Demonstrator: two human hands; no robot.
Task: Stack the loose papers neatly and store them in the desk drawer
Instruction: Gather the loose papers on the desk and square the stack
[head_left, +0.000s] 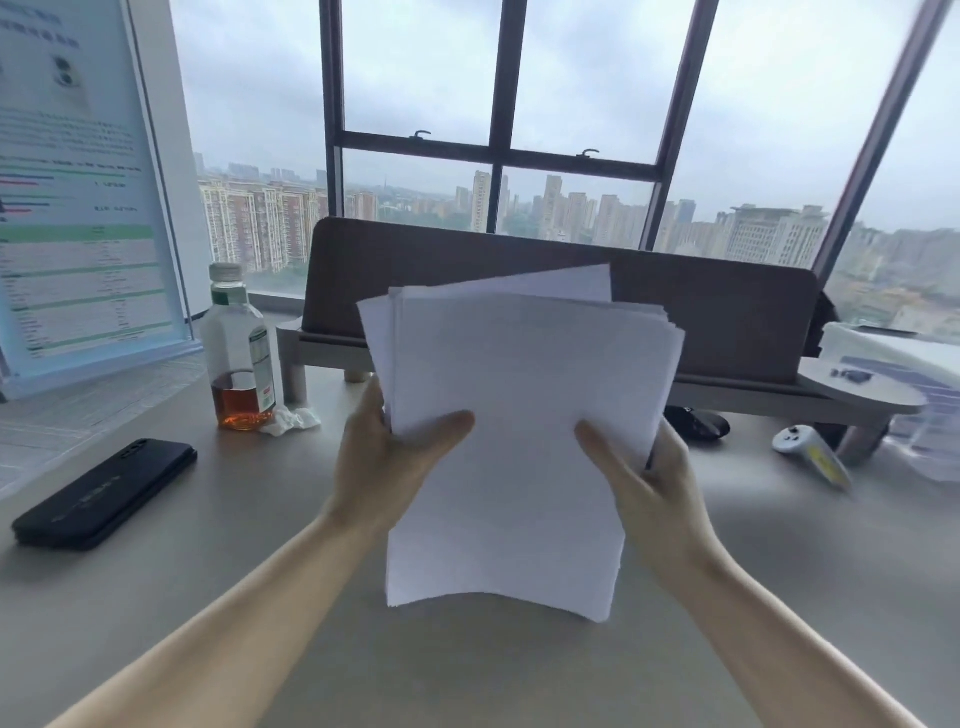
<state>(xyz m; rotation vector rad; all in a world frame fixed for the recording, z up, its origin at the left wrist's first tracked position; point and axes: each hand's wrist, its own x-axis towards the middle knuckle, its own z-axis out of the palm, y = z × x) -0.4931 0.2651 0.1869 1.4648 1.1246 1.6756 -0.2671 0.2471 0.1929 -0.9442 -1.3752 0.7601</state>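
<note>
In the lower centre of the frame, two bare forearms reach up from the bottom edge to a stack of papers (524, 431) held upright above the grey desk (467, 665). The left hand (387, 467) clasps the stack's left edge, thumb laid across the front sheet; the right hand (649, 483) clasps the right edge the same way, fingers hidden behind. The sheets are uneven, with corners fanning out at the top, and the bottom edge curls slightly clear of the desktop. At middle left lies a black phone (104, 493). Farther up stand a bottle (240, 353) with amber liquid and a crumpled tissue (291, 418) just beside it. At middle right rests a white controller (810, 457). Behind the papers stands a brown panel (727, 312), then the window (498, 145).
</note>
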